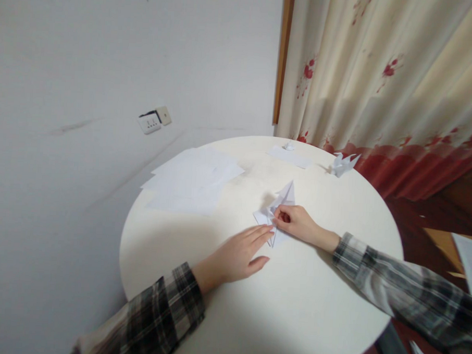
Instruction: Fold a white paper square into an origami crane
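A partly folded white paper piece [282,201] lies near the middle of a round white table [293,305]. My left hand [240,253] rests flat on the table, fingers stretched out, fingertips touching the paper's near edge. My right hand [296,221] has its fingers curled and pinched on the paper's lower part, pressing a fold. One pointed flap of the paper stands up above my right hand.
A loose stack of white sheets [192,180] lies at the table's back left. A finished folded paper figure [343,164] and a flat paper strip [289,156] with a small scrap sit at the back. Curtain [381,74] hangs behind; a wall socket [154,120] is on the left wall.
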The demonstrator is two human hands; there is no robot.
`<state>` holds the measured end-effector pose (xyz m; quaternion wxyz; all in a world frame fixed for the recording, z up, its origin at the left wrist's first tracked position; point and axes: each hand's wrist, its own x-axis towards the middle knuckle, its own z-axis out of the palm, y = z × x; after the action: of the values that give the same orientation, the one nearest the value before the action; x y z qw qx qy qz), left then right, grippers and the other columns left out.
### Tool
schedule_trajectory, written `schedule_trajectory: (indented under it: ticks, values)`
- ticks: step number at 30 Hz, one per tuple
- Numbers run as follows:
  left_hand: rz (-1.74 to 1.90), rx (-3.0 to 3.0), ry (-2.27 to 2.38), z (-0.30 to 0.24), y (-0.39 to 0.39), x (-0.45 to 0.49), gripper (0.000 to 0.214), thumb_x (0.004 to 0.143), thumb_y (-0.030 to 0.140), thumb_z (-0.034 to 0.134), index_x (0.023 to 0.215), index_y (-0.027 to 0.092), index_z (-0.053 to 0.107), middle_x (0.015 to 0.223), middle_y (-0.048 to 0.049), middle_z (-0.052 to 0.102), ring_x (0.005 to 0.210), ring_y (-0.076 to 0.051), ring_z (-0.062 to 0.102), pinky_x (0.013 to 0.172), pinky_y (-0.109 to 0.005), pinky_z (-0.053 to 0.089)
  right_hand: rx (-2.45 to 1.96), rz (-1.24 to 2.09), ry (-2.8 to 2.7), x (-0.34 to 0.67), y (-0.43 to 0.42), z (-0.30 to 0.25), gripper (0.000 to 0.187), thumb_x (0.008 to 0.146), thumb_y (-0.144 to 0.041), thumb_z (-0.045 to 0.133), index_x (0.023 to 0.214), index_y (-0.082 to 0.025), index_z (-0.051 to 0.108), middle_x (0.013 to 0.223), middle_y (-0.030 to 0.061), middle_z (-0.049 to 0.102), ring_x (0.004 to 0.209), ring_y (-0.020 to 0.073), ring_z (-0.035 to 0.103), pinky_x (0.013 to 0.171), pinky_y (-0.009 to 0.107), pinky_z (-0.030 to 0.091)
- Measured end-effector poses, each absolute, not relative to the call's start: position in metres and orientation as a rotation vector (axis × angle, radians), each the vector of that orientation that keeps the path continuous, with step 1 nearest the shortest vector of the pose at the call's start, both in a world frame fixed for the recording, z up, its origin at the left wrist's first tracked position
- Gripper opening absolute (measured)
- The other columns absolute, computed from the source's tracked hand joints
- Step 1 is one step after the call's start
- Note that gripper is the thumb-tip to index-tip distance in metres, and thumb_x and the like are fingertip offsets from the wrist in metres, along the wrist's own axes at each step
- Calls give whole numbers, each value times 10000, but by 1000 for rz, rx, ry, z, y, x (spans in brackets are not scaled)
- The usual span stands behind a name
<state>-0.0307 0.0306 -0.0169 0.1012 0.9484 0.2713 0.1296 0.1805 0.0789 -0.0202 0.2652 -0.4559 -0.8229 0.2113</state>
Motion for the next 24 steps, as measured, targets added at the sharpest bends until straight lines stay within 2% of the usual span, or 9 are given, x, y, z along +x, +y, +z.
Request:
schedule_trajectory:
  ticks: [15,24]
  values:
    - [391,2800,806,-14,27,-25,495,866,293,436,1321,118,347,1378,-141,382,1288,-224,329,1072,-388,298,-1549,431,-2274,163,74,-3,353,878,-352,385,639,-179,578,593,12,565,543,114,452,507,237,243]
    - [412,2752,839,-14,25,-26,495,854,269,458,1313,132,337,1367,-132,376,1252,-219,372,1053,-369,324,-1538,684,-2203,165,84,-9,386,875,-325,373,551,-167,511,542,-9,517,530,105,442,520,233,262]
